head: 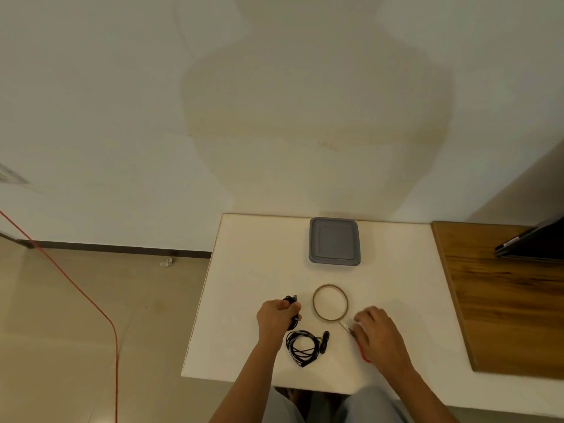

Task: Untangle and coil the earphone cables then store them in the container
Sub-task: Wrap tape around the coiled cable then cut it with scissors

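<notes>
On the white table (pixel 259 270) my left hand (pixel 276 319) is closed around a bundle of black earphone cable (pixel 293 312), with a plug end poking out above the fist. A second black earphone cable (pixel 302 346) lies loosely coiled just below it, its plug to the right. A round clear container (pixel 330 302) with a brownish rim stands open between my hands. My right hand (pixel 377 332) rests to its right, fingers on a small metal-tipped object (pixel 348 328) with a red part beneath the palm; what it is cannot be told.
A grey square lid or box (pixel 334 242) sits at the table's far edge by the wall. A wooden desk (pixel 503 300) adjoins on the right with a dark flat device (pixel 531 242) on it. An orange cord (pixel 91 303) runs over the floor on the left.
</notes>
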